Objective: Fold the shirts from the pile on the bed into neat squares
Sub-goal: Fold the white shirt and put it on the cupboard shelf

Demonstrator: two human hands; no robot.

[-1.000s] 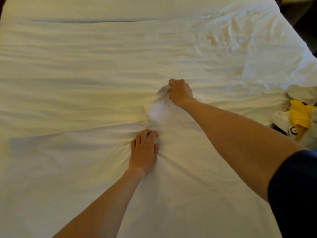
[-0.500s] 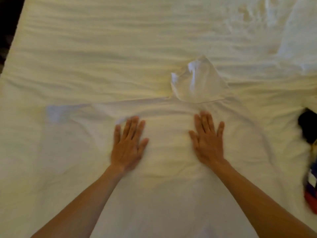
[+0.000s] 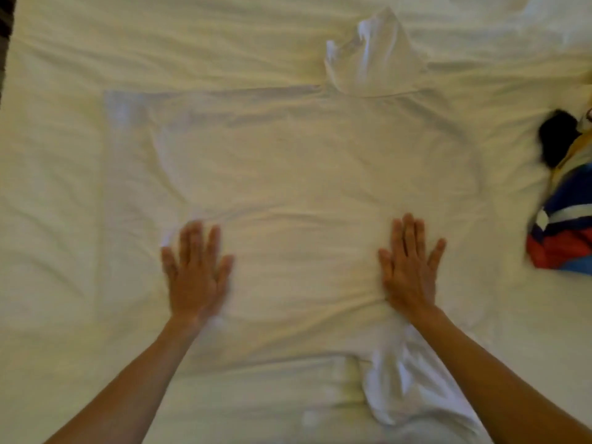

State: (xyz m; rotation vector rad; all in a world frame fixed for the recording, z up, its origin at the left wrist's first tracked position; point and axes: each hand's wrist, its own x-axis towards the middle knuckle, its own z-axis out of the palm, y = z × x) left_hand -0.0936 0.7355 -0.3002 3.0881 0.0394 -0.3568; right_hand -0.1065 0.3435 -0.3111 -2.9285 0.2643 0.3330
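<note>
While both hands, left and right, press flat-fingered on the white shirt, colourful clothes lie right

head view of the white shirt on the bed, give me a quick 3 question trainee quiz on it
1. True or false: both hands lie flat, fingers straight, on the white shirt.
2. Which bit of the shirt is bunched up, not smoothed? A: the hood-like part at the far end. B: the left sleeve. C: the middle of the body.
3. Fill in: the pile of coloured clothes lies at the ___ edge of the view.

Key
1. True: the left hand and the right hand press flat.
2. A, the bunched part.
3. Right, on the bed.
</note>
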